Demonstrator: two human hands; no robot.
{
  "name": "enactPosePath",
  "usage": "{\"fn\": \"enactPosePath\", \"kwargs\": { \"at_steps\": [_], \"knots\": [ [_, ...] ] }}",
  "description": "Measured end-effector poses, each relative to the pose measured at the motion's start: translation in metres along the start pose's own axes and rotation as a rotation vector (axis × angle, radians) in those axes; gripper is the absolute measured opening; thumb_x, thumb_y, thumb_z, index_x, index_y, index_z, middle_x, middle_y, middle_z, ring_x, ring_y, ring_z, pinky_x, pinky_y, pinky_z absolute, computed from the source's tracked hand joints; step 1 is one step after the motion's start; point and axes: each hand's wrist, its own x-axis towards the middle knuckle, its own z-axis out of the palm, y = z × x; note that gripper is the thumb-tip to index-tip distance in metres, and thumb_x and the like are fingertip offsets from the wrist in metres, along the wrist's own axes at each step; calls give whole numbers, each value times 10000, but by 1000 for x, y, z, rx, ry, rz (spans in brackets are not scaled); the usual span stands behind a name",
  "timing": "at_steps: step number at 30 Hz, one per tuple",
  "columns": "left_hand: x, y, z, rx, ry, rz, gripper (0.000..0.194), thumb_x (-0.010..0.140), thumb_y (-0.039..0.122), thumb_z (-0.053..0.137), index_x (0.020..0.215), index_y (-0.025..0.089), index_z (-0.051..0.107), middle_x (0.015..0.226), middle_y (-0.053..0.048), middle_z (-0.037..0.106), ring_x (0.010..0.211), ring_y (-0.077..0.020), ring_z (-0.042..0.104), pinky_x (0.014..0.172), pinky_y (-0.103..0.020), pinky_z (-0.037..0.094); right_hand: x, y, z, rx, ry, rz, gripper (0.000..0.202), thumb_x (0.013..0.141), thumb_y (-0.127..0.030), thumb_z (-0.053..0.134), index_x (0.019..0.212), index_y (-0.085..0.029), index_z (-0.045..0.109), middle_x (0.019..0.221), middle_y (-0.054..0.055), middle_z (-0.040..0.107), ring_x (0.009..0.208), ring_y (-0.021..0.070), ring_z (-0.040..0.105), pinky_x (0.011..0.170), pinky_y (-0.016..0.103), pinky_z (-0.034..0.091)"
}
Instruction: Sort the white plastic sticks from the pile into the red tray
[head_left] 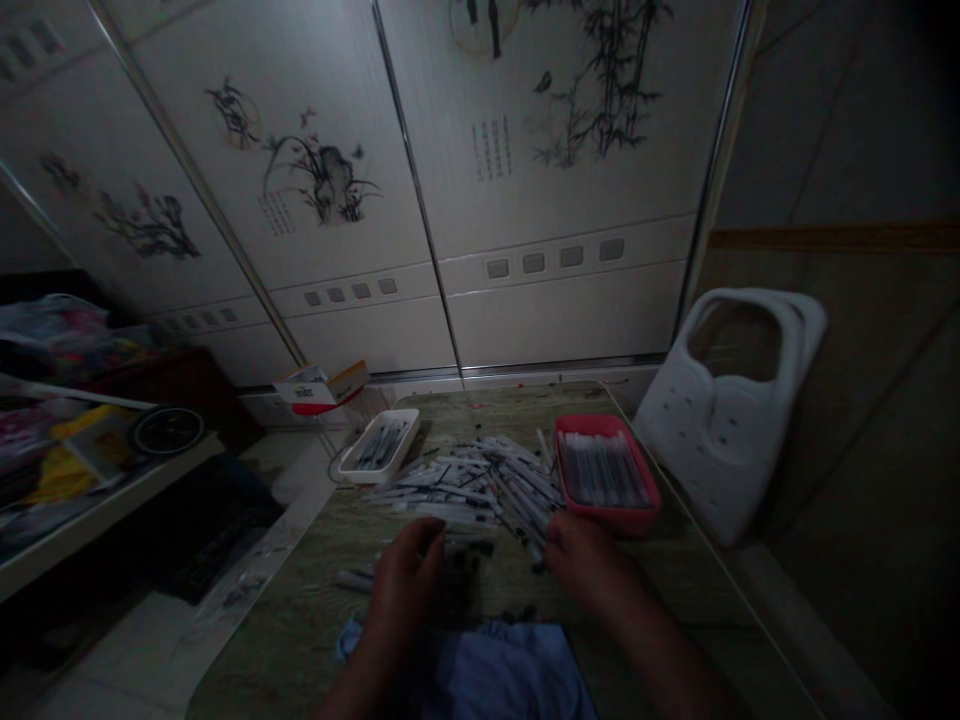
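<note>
A loose pile of slim, pale pen-like sticks (469, 475) with dark tips lies across the middle of the table. My left hand (409, 568) is just in front of the pile, thumb and fingers pinched together; what they hold, if anything, is too dark to make out. At the pile's right edge, beside the red tray, my right hand (583, 558) has its fingers curled in against the stick ends. Whether it grips one is hidden. The red tray (616, 518) holds many clear sticks in rows. A white tray (409, 440) at the back left contains darker sticks.
Blue cloth (502, 670) lies at the near edge of the wood-patterned table (307, 640). Small dark pieces are scattered between my hands. A folded white plastic chair (731, 410) leans at the right. A cluttered shelf (105, 500) stands left, and a small box (322, 387) behind.
</note>
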Motion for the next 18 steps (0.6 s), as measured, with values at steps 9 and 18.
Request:
{"fn": "enactPosePath", "kwargs": {
  "at_steps": [9,18],
  "knots": [
    [-4,-16,-7,223,-34,92,235,874,307,580,1022,214,737,1050,-98,726,1030,-287,636,926,-433,465,3,1,7,49,-32,-51,54,792,-162,580,771,-212,588,765,-7,666,722,154,591,636,241,306],
    [7,17,16,584,-195,184,232,884,203,528,976,233,739,1018,-100,671,1014,-268,566,879,-363,402,5,2,5,89,-13,-78,64,844,-200,559,793,-211,596,779,10,680,729,161,608,648,246,339]
  ]
}}
